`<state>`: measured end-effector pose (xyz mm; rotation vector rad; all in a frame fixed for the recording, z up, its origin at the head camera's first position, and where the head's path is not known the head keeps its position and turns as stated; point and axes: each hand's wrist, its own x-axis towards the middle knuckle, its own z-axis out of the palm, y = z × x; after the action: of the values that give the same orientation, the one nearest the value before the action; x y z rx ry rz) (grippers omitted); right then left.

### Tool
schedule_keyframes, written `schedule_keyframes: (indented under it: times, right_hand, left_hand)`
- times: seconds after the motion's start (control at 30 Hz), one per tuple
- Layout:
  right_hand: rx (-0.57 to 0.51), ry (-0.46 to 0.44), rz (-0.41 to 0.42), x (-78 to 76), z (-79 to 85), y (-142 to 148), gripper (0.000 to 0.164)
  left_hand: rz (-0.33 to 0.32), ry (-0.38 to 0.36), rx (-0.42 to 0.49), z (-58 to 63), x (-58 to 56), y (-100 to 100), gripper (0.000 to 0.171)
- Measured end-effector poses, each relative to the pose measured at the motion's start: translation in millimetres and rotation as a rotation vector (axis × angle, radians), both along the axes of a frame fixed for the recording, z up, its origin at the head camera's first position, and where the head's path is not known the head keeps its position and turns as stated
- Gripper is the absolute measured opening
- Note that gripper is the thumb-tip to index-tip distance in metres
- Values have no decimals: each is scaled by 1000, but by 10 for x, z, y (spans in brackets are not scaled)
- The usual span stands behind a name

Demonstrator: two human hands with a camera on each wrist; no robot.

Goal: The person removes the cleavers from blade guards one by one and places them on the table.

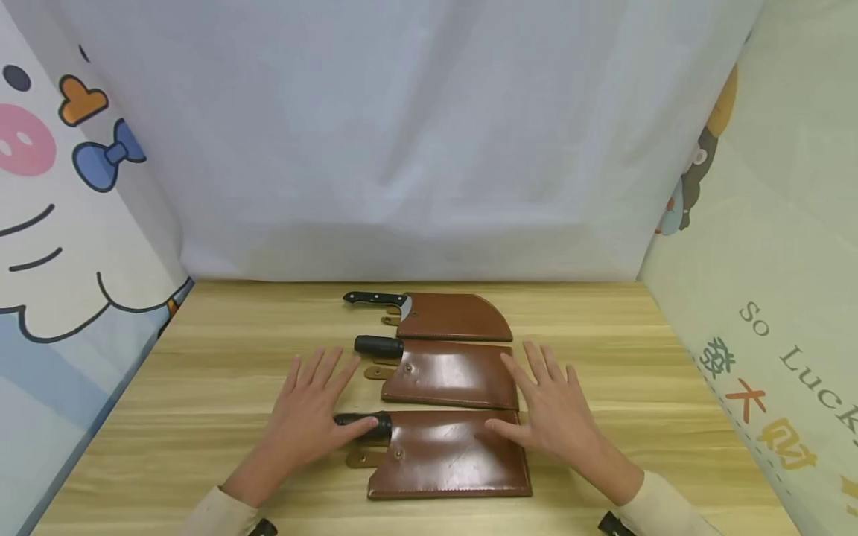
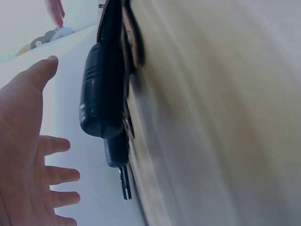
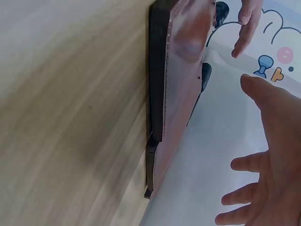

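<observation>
Three cleavers in brown leather sheaths lie in a column, handles to the left. The nearest sheathed cleaver (image 1: 456,461) and the middle sheathed cleaver (image 1: 462,376) have square ends and black handles. At the back, the sheathed cleaver (image 1: 456,316) has a rounded end and a riveted black handle. My left hand (image 1: 311,409) hovers with fingers spread beside the handles, its thumb overlapping the nearest handle (image 2: 103,89) in the head view. Spread likewise, my right hand (image 1: 556,409) is above the sheaths' right ends; the right wrist view shows it apart from the nearest sheath (image 3: 186,47).
The cleavers lie on a wood-grain table (image 1: 201,402). A plain white cloth (image 1: 415,149) hangs behind it. Cartoon-printed cloth (image 1: 74,223) borders the left side, and a pale cloth with lettering (image 1: 771,298) borders the right.
</observation>
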<state>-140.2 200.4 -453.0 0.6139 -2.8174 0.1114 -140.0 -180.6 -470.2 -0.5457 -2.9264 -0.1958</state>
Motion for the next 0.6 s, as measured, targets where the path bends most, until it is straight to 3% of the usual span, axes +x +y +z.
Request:
schedule_keyframes:
  times: [0.23,0.6]
  right_hand:
    - [-32,-105,18,134,11,34,101]
    - [-63,-211,101,370,-85,102,100]
  left_hand:
    - [-43,-8,16,-14,135,-140,97]
    - [-118,-100,106,-66,261,-244,94]
